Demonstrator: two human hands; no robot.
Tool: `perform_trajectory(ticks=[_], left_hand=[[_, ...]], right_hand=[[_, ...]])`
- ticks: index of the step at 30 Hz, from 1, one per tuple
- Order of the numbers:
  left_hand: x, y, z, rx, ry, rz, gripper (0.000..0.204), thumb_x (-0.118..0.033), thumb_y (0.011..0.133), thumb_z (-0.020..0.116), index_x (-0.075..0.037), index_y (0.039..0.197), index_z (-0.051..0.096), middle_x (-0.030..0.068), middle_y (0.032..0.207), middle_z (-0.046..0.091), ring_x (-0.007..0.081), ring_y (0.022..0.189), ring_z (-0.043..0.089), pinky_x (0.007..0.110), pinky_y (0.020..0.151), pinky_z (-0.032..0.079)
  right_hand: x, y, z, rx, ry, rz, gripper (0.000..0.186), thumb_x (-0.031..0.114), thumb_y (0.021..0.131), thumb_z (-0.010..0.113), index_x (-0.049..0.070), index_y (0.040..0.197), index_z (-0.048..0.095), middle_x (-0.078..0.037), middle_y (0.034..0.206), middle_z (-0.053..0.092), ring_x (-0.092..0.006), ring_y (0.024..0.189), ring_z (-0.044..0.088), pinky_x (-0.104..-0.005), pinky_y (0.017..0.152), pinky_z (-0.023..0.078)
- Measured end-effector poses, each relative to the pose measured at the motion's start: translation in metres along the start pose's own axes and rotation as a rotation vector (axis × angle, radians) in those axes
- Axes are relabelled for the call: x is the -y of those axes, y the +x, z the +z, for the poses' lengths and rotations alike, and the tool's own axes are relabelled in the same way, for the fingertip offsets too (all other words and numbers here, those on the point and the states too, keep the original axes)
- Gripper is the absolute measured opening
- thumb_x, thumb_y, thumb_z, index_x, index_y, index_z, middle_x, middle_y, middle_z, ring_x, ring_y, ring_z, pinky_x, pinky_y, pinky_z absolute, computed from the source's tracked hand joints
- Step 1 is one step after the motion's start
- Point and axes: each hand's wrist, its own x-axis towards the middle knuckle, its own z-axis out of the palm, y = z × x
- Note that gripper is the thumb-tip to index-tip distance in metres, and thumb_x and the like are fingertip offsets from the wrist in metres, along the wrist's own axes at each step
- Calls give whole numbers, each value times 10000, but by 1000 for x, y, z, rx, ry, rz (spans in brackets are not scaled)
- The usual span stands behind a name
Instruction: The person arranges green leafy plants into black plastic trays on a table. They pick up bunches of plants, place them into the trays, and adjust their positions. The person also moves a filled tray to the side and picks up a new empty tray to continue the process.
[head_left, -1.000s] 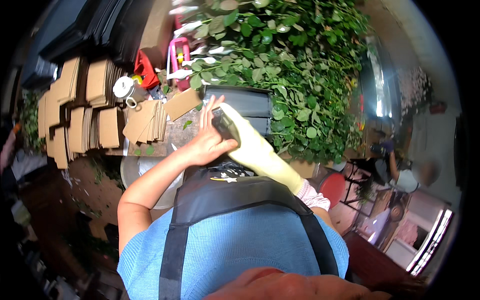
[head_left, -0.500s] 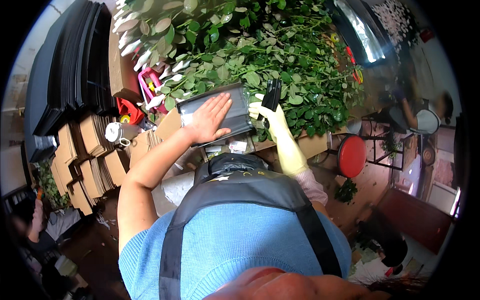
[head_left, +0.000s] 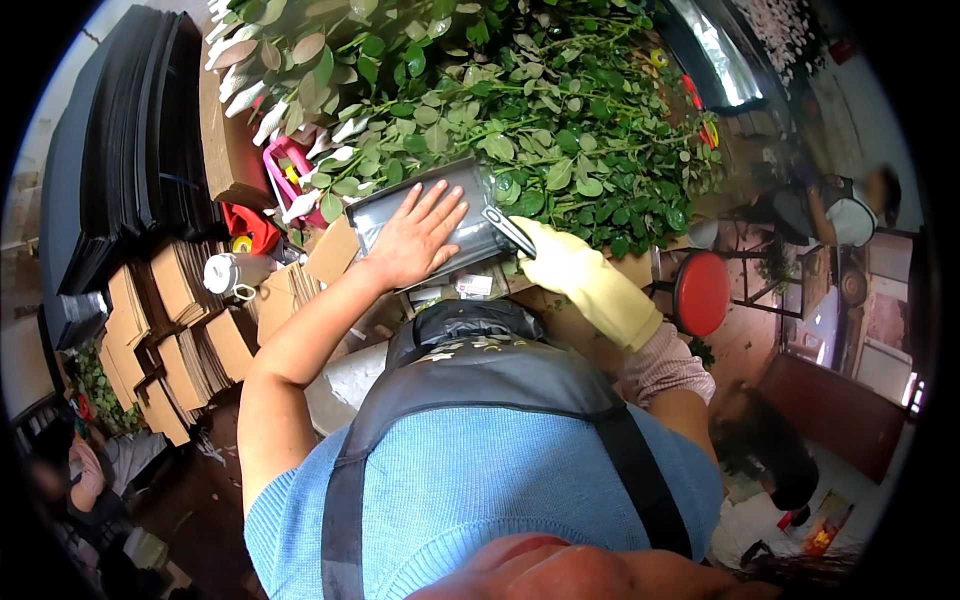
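Observation:
My left hand [head_left: 418,240], bare, lies flat with fingers stretched out on a shallow dark grey box [head_left: 472,262] that has a shiny inside. In a pale yellow rubber glove, my right hand [head_left: 560,262] is closed around a black and silver stapler [head_left: 510,232]. The stapler is tilted across the box's right edge, its metal end pointing up and left. Most of its body is hidden by the glove. Leafy green stems [head_left: 520,120] lie in a thick heap just beyond the box, with white-wrapped heads [head_left: 270,124] at their left end.
Folded brown cardboard [head_left: 190,370] and tall black sheets [head_left: 130,150] are stacked at the left. Near them stand a white lidded cup [head_left: 232,274] and a pink tool [head_left: 283,165]. A red stool [head_left: 702,293] is at the right. Other people are in the background on both sides.
My right hand has come down and turned, bringing the stapler from upright over the leaves to the box's right edge. The left hand stays flat on the box, its fingers slightly more spread.

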Motion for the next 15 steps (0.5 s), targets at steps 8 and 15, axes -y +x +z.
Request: perform_trajectory(ticks=[8,15], left_hand=[[2,1,4,-47,-13,13,662,-453,1011,501,-70,1539,389,133,1639,306,330,1543,197,516,1258,133],[-33,-17,-21,-255,-1154,-405,677,-298,979,663,-103,1555,368,171,1553,448,330,1465,389,483,1215,277]], right_hand=[[-22,23,39,-122,32,0,642,285,942,627,196,1527,378,-205,1284,644,-379,1105,657,-452,972,525],[18,-19,-40,-185,143,-46,637,296,936,672,127,1505,439,-186,1347,620,-320,1174,644,-401,1010,499]])
